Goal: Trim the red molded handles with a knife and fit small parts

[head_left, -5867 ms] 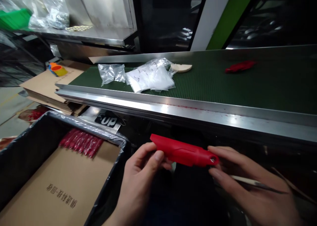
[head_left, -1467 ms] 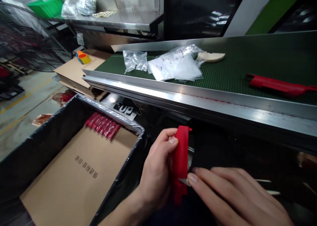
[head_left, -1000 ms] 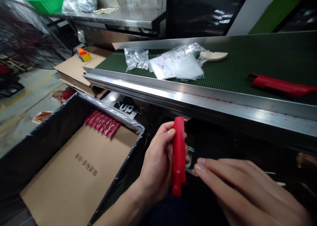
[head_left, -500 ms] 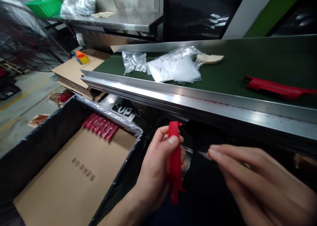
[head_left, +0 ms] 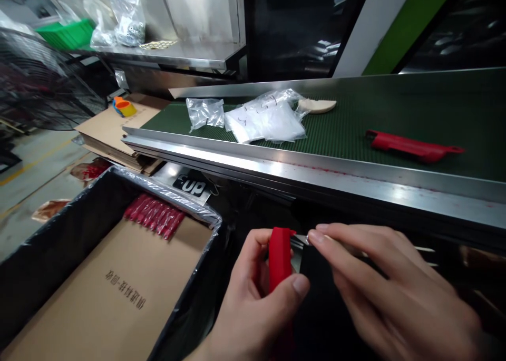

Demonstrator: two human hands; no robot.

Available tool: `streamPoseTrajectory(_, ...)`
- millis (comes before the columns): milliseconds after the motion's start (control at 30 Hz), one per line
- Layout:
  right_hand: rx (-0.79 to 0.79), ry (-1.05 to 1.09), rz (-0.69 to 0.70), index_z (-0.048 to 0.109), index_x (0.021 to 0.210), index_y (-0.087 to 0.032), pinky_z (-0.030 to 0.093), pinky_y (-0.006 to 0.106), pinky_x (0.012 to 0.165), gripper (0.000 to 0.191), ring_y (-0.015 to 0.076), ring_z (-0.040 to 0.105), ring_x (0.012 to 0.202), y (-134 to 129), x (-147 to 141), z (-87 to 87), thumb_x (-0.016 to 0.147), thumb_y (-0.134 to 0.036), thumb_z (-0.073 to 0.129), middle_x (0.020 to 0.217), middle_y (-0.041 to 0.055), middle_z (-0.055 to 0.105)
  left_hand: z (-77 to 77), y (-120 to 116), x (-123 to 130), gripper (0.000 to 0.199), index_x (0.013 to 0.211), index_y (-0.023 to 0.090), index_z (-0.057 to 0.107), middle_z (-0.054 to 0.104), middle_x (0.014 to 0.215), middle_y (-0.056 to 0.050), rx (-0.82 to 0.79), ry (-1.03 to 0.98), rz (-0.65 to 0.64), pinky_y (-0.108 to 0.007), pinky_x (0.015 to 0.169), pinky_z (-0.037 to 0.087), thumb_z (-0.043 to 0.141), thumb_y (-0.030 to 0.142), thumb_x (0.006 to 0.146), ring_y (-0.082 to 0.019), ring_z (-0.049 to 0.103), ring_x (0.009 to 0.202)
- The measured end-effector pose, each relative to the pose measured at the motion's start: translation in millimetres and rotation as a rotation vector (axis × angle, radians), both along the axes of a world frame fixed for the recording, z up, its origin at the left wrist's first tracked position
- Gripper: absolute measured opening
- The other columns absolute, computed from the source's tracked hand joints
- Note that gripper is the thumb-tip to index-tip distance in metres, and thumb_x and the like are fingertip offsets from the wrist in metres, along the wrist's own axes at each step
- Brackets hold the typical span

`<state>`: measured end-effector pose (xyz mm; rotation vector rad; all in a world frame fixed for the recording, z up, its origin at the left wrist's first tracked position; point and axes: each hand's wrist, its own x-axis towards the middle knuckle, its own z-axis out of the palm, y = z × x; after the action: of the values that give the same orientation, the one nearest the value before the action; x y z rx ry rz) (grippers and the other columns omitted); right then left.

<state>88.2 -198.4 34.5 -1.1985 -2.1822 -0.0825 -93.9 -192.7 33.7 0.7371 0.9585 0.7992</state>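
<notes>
My left hand (head_left: 261, 292) is closed around a red plastic part (head_left: 280, 255), held upright with its top end showing above the fingers. In my right hand (head_left: 379, 276), thumb and fingers pinch a small knife blade (head_left: 300, 238). The blade's tip meets the right edge of the red part near its top, by a small red nub. Most of the blade's rear is hidden in the fingers. A similar red plastic part (head_left: 411, 146) lies on the green conveyor belt (head_left: 340, 134) beyond my hands.
A black-lined bin (head_left: 197, 276) at left holds a cardboard sheet (head_left: 118, 266) and several bagged red parts (head_left: 154, 216). Plastic bags (head_left: 264, 119) and a beige piece (head_left: 317, 106) lie on the belt. Orange tape (head_left: 124, 107) rests on stacked cardboard (head_left: 106, 126). The belt's metal rail (head_left: 253, 163) runs before me.
My right hand has brought the blade left to the red part. My left hand has shifted its thumb lower and turned the part slightly. The camera view has also shifted.
</notes>
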Motion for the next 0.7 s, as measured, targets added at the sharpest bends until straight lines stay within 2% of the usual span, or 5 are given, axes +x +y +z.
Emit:
streamPoseTrajectory(200, 0.029, -0.02, -0.062, 0.064, 0.12, -0.016, 0.047, 0.034, 0.077, 0.035, 0.0191, 0.06, 0.097, 5, 4, -9.7, 0.089, -0.005, 0.052, 0.11, 0.008, 0.066, 0.8, -6, -3, 0.032, 0.1, 0.021, 0.055, 0.049, 0.07, 0.003, -0.021, -0.096, -0.056, -0.02, 0.054, 0.032, 0.073, 0.035, 0.078, -0.006, 0.042, 0.058)
streamPoseTrajectory(300, 0.03, 0.134, -0.137, 0.062, 0.125, -0.02, 0.05, 0.032, 0.081, 0.043, 0.0179, 0.062, 0.1, 4, 9, -12.4, 0.086, -0.002, 0.057, 0.114, 0.0065, 0.065, -1.4, -10, -3, 0.031, 0.093, 0.019, 0.057, 0.053, 0.082, 0.0, -0.041, -0.258, -0.14, -0.018, 0.052, 0.032, 0.076, 0.036, 0.075, -0.003, 0.043, 0.055)
streamPoseTrajectory(367, -0.025, 0.202, -0.103, 0.061, 0.126, -0.021, 0.051, 0.029, 0.083, 0.045, 0.0163, 0.061, 0.104, 0, 11, -10.8, 0.086, 0.0, 0.055, 0.118, 0.0062, 0.062, -5.9, -10, -4, 0.03, 0.096, 0.019, 0.055, 0.055, 0.08, 0.0, -0.071, -0.341, -0.148, -0.018, 0.051, 0.035, 0.073, 0.035, 0.078, -0.003, 0.045, 0.052)
streamPoseTrajectory(500, -0.109, 0.133, 0.038, 0.058, 0.128, -0.017, 0.051, 0.028, 0.089, 0.045, 0.0167, 0.057, 0.112, -12, 9, -5.2, 0.087, -0.001, 0.052, 0.123, 0.009, 0.058, -16.6, -4, -6, 0.027, 0.099, 0.017, 0.053, 0.053, 0.061, 0.001, -0.075, -0.394, -0.157, -0.02, 0.051, 0.04, 0.064, 0.036, 0.084, -0.008, 0.049, 0.05)
streamPoseTrajectory(700, -0.108, 0.147, 0.029, 0.058, 0.128, -0.018, 0.051, 0.028, 0.089, 0.047, 0.0165, 0.056, 0.113, -16, 0, -8.6, 0.086, 0.001, 0.05, 0.122, 0.0093, 0.058, -20.0, -1, -5, 0.025, 0.101, 0.018, 0.052, 0.056, 0.066, 0.0, -0.076, -0.461, -0.177, -0.019, 0.05, 0.041, 0.061, 0.036, 0.086, -0.007, 0.049, 0.049)
